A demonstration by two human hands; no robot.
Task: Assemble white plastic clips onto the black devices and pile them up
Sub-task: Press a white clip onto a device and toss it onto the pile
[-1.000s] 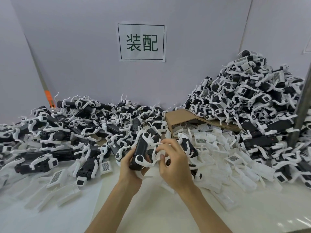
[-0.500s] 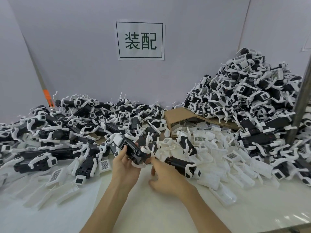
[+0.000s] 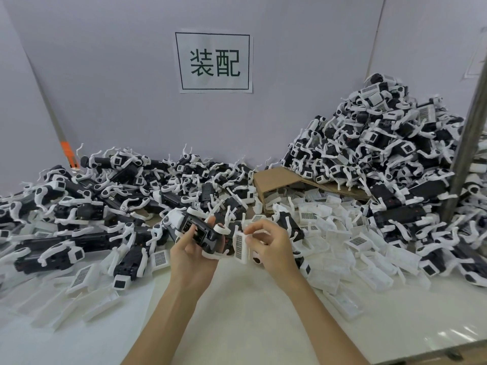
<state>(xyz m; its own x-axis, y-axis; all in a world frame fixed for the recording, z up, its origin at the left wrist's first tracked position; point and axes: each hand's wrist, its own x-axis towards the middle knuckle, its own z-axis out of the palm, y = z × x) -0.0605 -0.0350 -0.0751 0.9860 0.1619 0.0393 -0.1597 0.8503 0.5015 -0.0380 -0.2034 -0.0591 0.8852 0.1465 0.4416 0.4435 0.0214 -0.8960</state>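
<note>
Holding oblong black plastic device [image 3: 201, 234] in left grip [image 3: 192, 256], end-on toward white barcoded plastic clip [image 3: 240, 246] apparently pinched in right grip [image 3: 274, 246].

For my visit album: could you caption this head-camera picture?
A person's left hand holds a black device while the right hand holds a white clip beside it.

Open lane: we find bare table [image 3: 245, 320] on our side of the cardboard box [image 3: 274, 180].
Left of box: we meet a low sprawl of black devices [image 3: 105, 201].
Right of box: tall device heap [image 3: 382, 143], loose white clips [image 3: 342, 241] at its foot.
Far right of box: metal post [image 3: 466, 143].
</note>
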